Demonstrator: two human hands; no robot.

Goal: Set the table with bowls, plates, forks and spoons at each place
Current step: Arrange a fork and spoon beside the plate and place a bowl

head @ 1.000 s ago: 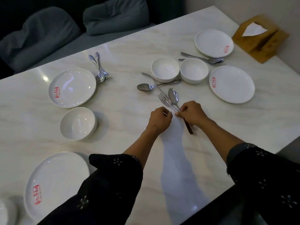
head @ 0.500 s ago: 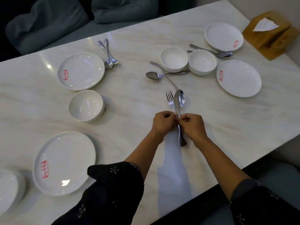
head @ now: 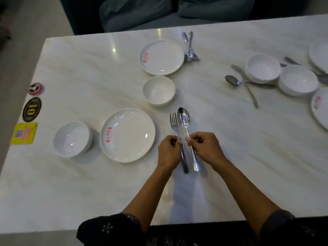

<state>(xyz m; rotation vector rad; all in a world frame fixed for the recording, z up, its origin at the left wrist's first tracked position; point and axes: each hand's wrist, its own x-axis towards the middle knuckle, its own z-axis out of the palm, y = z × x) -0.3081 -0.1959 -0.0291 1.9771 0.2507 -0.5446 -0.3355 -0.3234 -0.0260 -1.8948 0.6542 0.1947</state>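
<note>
My left hand (head: pixel 168 151) pinches the handle of a fork (head: pixel 174 121), and my right hand (head: pixel 204 148) pinches the handle of a spoon (head: pixel 183 118). Both lie side by side on the white marble table (head: pixel 88 183), just right of a white plate (head: pixel 127 134) with a red mark. A white bowl (head: pixel 71 138) sits left of that plate. Farther back stand a second plate (head: pixel 162 57), a bowl (head: pixel 158 89) in front of it, and a fork-and-spoon pair (head: pixel 190 48) to its right.
At the right are two bowls (head: pixel 263 68) (head: pixel 298 79), a loose spoon (head: pixel 248 82) crossing another utensil (head: pixel 246 86), more cutlery and parts of plates (head: pixel 319 107) at the frame edge. Stickers (head: pixel 32 109) mark the table's left edge. Cushioned seats (head: pixel 134 13) lie beyond.
The view has swung left. My hands have brought the fork and spoon left, beside the near plate, and spread them slightly apart, parallel.
</note>
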